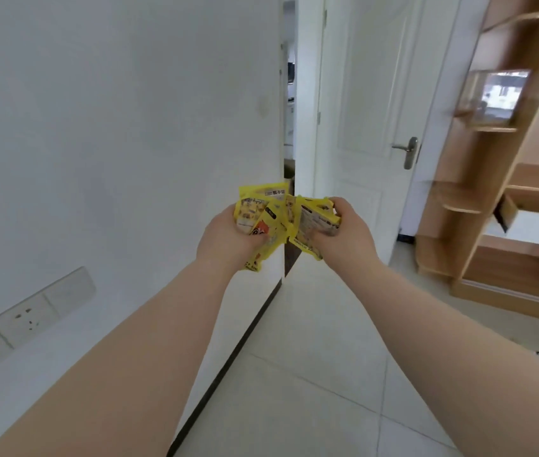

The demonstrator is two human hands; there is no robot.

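Packets (263, 222) stand w/ long axes approx. vertical, L grip (225, 237) & R grip (352, 234) each clutching some.

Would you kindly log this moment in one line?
left hand: grips yellow packets | right hand: grips more yellow packets | ahead: white door

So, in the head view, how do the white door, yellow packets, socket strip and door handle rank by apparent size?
1. white door
2. socket strip and yellow packets: roughly alike, and their nearness differs, so unranked
3. door handle
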